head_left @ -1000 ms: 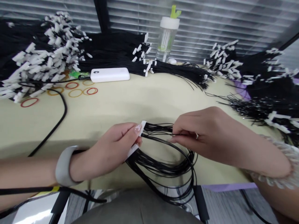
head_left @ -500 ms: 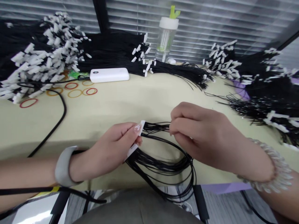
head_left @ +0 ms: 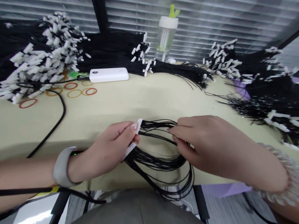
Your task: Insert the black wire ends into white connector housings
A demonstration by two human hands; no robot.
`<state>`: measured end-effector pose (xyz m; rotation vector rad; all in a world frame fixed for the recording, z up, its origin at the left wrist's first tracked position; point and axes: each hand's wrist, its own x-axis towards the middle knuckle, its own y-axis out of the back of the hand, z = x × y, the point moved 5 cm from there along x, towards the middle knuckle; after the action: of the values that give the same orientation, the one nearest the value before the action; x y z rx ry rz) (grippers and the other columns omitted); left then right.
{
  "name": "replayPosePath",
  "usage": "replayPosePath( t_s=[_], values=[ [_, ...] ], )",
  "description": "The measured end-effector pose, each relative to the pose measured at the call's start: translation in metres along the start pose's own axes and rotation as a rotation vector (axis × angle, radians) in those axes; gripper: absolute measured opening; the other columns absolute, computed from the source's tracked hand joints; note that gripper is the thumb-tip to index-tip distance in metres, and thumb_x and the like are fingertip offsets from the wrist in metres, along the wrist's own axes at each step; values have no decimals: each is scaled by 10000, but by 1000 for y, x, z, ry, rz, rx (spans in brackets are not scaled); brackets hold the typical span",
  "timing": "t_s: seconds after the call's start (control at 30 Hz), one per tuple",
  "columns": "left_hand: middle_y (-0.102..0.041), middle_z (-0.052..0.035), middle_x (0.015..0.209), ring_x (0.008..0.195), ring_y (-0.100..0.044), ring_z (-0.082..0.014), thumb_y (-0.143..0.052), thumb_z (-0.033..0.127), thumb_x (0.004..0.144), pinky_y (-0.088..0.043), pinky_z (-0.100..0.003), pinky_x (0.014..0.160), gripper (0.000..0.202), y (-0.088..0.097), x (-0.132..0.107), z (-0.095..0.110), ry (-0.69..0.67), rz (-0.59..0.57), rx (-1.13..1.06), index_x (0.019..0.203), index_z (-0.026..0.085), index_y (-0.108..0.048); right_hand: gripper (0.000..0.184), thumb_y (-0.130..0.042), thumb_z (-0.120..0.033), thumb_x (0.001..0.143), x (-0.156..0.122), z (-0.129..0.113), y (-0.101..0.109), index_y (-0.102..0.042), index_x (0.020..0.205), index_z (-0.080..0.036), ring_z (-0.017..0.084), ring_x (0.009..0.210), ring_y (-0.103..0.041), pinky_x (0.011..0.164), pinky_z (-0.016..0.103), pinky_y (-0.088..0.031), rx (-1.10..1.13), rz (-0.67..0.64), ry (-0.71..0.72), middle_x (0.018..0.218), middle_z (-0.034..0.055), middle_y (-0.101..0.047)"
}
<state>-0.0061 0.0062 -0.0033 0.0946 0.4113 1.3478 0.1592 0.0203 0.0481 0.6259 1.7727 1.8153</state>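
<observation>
My left hand (head_left: pixel 116 144) pinches a white multi-pin connector (head_left: pixel 139 125) between thumb and fingers. A second white connector (head_left: pixel 129 151) shows just below that hand. Thin black wires (head_left: pixel 158 124) run rightward from the upper connector to my right hand (head_left: pixel 201 140). Its fingertips are closed on some of these wires. The rest of the black wire bundle (head_left: pixel 161 161) loops down past the table's front edge and curves back up on the right, partly hidden by my right hand.
Heaps of black wires with white connectors (head_left: pixel 46 59) line the back left, with more wire bundles (head_left: pixel 263 74) at the right. A white power bank (head_left: pixel 109 75), rubber bands (head_left: pixel 74 93), a black cable (head_left: pixel 62 115) and a clear bottle (head_left: pixel 165 40) stand or lie on the table (head_left: pixel 112 105).
My right hand has moved slightly right and down along the wires, and its fingers have stretched out more. My left hand has shifted slightly left with the connectors.
</observation>
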Motion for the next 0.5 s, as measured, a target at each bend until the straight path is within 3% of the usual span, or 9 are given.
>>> replayPosePath(
  t_s=[0.13,0.33,0.43,0.5],
  values=[
    [-373,44,490,458,-321,-82,-324,424,820,-275,-193,424,377,-1,1,1,-14,-4,-5,573,164,-437,157,-374,-135,763,1,2,-4,-477,648,-162,84,590,-402,556,241,-271,189,-132,11,621,-8,-479],
    [-371,46,490,460,-324,-80,-324,436,821,-280,-192,432,387,0,2,4,0,11,32,574,161,-440,160,-351,-59,773,2,0,7,-438,692,-166,51,647,-421,590,184,-321,548,-241,123,705,-40,-495],
    [-370,48,495,460,-324,-79,-318,442,823,-282,-190,431,388,0,1,4,3,-4,26,581,162,-436,174,-372,-20,749,2,-3,10,-457,728,-170,37,669,-436,611,160,-336,687,-226,182,736,-46,-504],
    [-376,49,502,465,-327,-77,-317,427,828,-283,-186,436,382,-1,0,6,-23,-10,39,579,161,-432,159,-409,-27,736,4,-5,12,-478,744,-170,37,677,-442,609,156,-334,691,-126,192,740,-44,-512]
  ],
)
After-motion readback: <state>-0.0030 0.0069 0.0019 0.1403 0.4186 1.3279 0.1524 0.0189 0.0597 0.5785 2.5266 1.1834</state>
